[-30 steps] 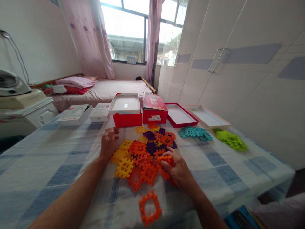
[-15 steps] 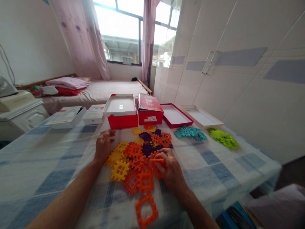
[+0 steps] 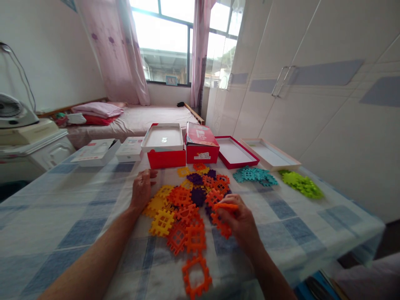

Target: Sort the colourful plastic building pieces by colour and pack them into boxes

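A heap of toothed plastic building tiles lies in the middle of the table. Yellow tiles [image 3: 161, 222] are at its left, purple tiles [image 3: 198, 196] farther back, and orange tiles [image 3: 195, 238] at the front. At the heap's right edge, my right hand [image 3: 242, 221] pinches an orange tile [image 3: 229, 206], seen nearly edge-on. Another orange tile [image 3: 222, 227] is just below those fingers; whether they touch it I cannot tell. My left hand [image 3: 142, 189] rests at the left of the heap, fingers apart and holding nothing. One frame-shaped orange tile [image 3: 196, 277] lies nearest me.
Teal tiles [image 3: 254, 176] and lime-green tiles [image 3: 301, 184] form separate piles at the right. Behind stand a red box [image 3: 202, 152], an open white tray [image 3: 164, 143] on red, a red-rimmed lid [image 3: 239, 164], a pale lid [image 3: 275, 156] and white boxes [image 3: 129, 155]. A checked cloth covers the table.
My right hand has moved rightward with the orange tile, away from the middle of the heap. My left hand stays beside the yellow tiles. The view has turned slightly left.
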`<state>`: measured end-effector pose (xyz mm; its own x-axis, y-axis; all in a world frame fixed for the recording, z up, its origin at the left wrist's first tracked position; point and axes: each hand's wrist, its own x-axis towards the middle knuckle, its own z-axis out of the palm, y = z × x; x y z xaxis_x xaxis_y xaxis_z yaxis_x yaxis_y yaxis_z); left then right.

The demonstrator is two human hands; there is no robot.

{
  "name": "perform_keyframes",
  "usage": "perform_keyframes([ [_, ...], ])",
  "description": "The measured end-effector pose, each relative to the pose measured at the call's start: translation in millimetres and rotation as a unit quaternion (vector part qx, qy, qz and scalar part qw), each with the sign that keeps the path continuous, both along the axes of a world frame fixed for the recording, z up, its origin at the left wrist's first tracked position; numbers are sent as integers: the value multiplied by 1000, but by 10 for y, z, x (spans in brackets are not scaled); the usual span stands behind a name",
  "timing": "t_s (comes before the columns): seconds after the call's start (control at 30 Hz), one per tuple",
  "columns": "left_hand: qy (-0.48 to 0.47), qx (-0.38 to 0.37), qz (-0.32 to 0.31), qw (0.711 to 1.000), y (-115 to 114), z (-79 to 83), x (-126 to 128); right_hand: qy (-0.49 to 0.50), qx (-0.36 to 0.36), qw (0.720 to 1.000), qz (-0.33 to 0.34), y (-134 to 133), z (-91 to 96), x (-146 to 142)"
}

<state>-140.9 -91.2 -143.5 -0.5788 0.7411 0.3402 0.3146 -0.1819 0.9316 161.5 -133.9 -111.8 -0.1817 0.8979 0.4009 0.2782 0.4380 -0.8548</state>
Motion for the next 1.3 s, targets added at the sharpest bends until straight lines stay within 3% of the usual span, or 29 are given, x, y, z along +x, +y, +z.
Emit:
perform_keyframes([
  [0.13, 0, -3, -3, 1000, -4, 5, -3, 71, -122, 986, -87, 237, 66, 425],
  [0.23, -2, -5, -4, 1000, 5, -12, -15, 37, -121, 975, -182, 463, 83, 939],
  [0.33, -8, -6, -1, 1000, 17, -30, -27, 2, -169, 953, -252, 649, 59, 1470],
  [0.47, -9, -8, 4, 1000, 21, -30, -25, -41, -252, 929, -269, 809, -55, 1960],
  [0.6, -5, -8, 5, 1000, 16, -18, -17, -138, -183, 925, -302, 929, -209, 2159],
  [0.7, -3, -8, 3, 1000, 19, -21, -20, -247, -75, 902, -347, 950, -254, 2142],
  [0.8, -5, -9, 6, 1000, 30, -35, -29, -304, 45, 867, -393, 846, -201, 1927],
  [0.87, -5, -11, 7, 1000, 38, -45, -36, -326, 129, 861, -368, 715, -141, 1670],
  [0.97, -2, -15, 4, 1000, 43, -55, -42, -354, 214, 871, -266, 486, -85, 1220],
  [1.07, -3, -17, 4, 1000, 36, -50, -38, -382, 219, 881, -174, 296, -109, 867],
  [1.17, -3, -20, 4, 1000, 25, -34, -30, -416, 193, 881, -113, 223, -168, 741],
  [1.3, -5, -35, 5, 999, 12, -12, -21, -462, 189, 848, -177, 341, -218, 943],
])
